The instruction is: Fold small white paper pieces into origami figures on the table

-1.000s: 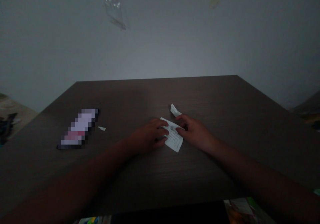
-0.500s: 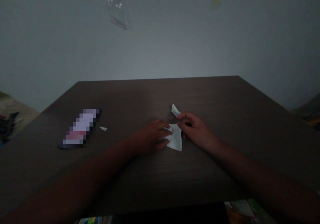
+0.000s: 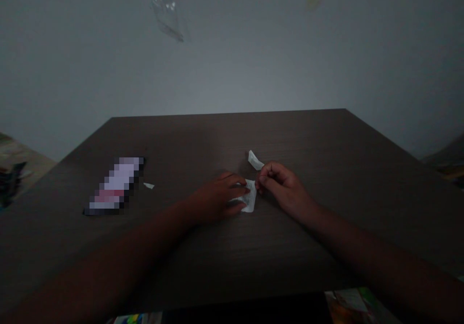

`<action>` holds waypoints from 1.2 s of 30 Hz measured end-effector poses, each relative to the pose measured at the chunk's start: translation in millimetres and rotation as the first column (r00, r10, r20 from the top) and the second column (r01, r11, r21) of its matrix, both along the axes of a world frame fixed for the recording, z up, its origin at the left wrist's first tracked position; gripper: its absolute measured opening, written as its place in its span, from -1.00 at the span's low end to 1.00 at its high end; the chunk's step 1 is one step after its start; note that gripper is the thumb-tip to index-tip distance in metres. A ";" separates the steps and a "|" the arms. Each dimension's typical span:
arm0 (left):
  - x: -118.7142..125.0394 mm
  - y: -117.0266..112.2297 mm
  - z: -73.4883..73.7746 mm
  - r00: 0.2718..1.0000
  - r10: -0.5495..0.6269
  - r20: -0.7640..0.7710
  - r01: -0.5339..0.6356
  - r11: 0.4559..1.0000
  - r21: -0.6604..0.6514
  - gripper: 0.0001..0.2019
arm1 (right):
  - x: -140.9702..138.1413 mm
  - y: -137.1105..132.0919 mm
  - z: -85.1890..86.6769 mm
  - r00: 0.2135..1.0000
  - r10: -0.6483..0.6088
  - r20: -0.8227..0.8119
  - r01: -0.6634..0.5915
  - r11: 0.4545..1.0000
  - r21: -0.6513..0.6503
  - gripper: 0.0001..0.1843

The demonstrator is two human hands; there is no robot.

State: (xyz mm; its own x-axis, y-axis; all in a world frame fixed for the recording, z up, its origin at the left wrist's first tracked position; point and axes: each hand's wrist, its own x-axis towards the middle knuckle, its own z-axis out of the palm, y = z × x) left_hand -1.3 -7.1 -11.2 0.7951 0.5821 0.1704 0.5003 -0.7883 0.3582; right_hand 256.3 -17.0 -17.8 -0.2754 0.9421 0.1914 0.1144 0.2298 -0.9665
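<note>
A small creased piece of printed paper (image 3: pixel 251 199) lies on the dark table. My left hand (image 3: pixel 220 196) rests over its left part, fingers spread and flat, covering much of it. Just right of the paper, my right hand (image 3: pixel 281 184) has thumb and index finger pinched together at the paper's upper right edge. Whatever is between those fingertips is too small and dark to make out. A narrow strip of white paper (image 3: pixel 255 160) lies beyond, its near end reaching the right fingers.
On the left of the table (image 3: pixel 181 266) lies a phone (image 3: pixel 116 184) with a lit, pixelated screen. A tiny paper scrap (image 3: pixel 148 185) is beside it. Behind the table stands a pale wall (image 3: pixel 253 49) with a clear plastic piece (image 3: pixel 166 10) on it.
The paper shows less of its right side; its visible right edge now sits further left. My right fingers have closed into a tighter pinch. My left hand has hardly moved.
</note>
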 end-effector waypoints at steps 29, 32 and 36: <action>10.4 3.5 -11.6 1.000 0.029 -0.013 -0.029 1.000 -0.009 -0.67 | 9.0 -11.3 4.0 0.949 -0.182 0.256 0.155 0.980 0.121 -0.69; 11.2 2.8 -11.0 0.999 0.023 -0.025 -0.022 0.999 0.048 -0.67 | 7.8 -10.9 5.7 0.947 -0.189 0.259 0.166 0.980 0.108 -0.63; 11.9 0.9 -9.7 0.999 0.016 -0.032 -0.013 0.995 0.101 -0.69 | 4.6 -8.7 3.8 0.938 -0.213 0.273 0.201 0.977 0.072 -0.60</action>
